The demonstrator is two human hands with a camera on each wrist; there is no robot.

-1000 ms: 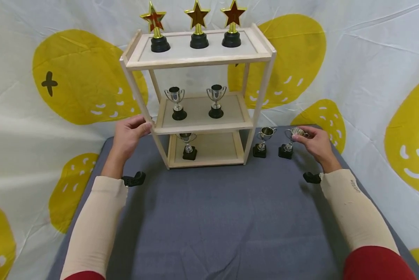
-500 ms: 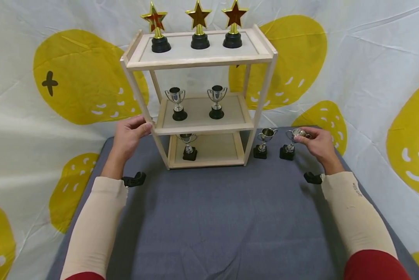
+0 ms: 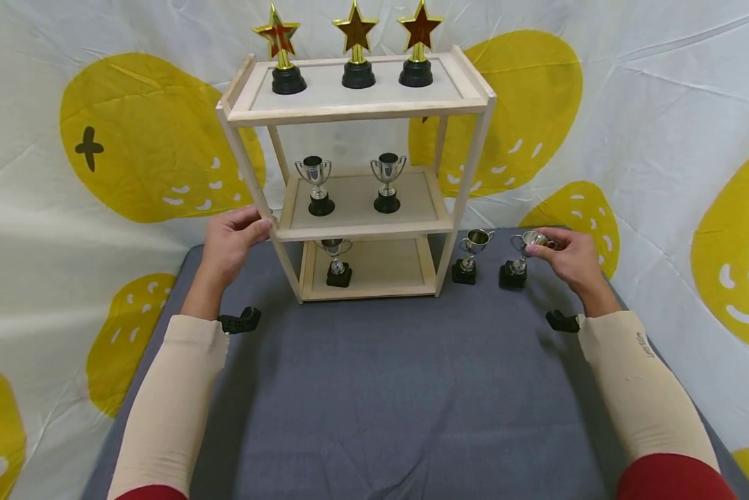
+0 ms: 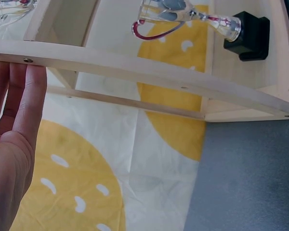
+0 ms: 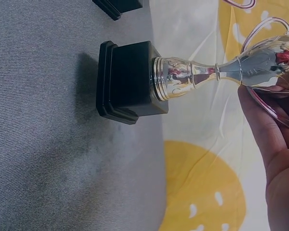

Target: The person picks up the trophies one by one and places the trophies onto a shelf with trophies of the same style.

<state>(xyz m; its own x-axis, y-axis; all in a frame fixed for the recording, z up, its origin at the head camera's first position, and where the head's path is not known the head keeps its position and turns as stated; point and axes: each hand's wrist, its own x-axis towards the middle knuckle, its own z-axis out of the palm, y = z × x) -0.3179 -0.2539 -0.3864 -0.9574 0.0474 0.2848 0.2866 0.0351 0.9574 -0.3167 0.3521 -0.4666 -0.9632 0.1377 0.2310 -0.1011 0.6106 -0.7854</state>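
Note:
My left hand (image 3: 231,239) grips the left front post (image 4: 111,65) of the wooden shelf unit (image 3: 365,228) at middle-shelf height. In the left wrist view its fingers (image 4: 31,96) lie against the post. At right, my right hand (image 3: 568,255) pinches a silver trophy cup (image 5: 178,79) by its bowl and one handle. The cup stands nearly upright, its black square base (image 3: 513,275) close over the cloth. Left of it, a matching trophy cup (image 3: 468,257) stands on the cloth beside the shelf unit. One more cup (image 3: 337,267) stands on the bottom shelf, its top partly hidden.
Two silver cups, a left one (image 3: 317,184) and a right one (image 3: 388,182), stand on the middle shelf. Three gold star trophies (image 3: 357,52) line the top shelf. Grey cloth (image 3: 374,389) covers the table. A white curtain (image 3: 649,125) with yellow shapes hangs close behind and at both sides.
Both hands keep their grips. The right forearm has shifted slightly right and toward me, and the held cup has moved barely at all. The shelf unit stays in place.

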